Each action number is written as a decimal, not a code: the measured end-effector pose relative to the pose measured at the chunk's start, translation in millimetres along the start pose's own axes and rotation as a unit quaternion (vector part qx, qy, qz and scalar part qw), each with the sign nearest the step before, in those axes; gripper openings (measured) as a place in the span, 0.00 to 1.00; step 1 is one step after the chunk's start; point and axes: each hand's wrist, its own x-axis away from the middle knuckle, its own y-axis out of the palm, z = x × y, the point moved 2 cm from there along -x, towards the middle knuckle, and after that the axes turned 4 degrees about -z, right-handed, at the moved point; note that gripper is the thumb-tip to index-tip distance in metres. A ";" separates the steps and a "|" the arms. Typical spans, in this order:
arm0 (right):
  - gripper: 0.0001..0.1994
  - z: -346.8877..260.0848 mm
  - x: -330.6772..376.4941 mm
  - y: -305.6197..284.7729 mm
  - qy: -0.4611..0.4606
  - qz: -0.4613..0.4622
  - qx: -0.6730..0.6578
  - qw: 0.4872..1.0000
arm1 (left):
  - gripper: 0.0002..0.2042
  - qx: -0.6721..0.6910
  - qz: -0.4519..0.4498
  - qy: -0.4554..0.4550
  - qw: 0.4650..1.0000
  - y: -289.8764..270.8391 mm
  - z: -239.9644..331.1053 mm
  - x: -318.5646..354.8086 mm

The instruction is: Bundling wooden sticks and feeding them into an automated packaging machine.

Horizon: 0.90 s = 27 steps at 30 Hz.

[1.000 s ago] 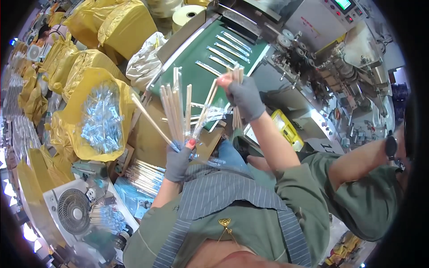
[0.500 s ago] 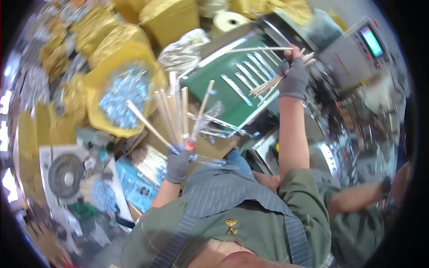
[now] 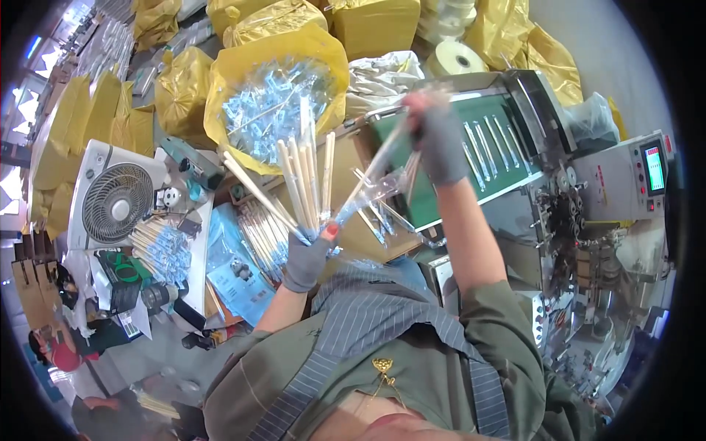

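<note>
head view: a fan of pale wooden sticks (image 3: 301, 187) is gripped at its base by the gloved left hand (image 3: 307, 257), held above the lap. the gloved right hand (image 3: 435, 140) is closed around a blurred stick in a clear sleeve (image 3: 375, 176), up and to the right, just before the green conveyor belt (image 3: 485, 158). one stick at a time is best drawn out, the fan kept pinched tight.
</note>
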 end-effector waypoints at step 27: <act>0.14 35.0 118.7 -83.4 0.195 0.170 -0.148 0.955 | 0.11 -0.092 -0.134 -0.066 0.984 101.6 -1.1 -34.9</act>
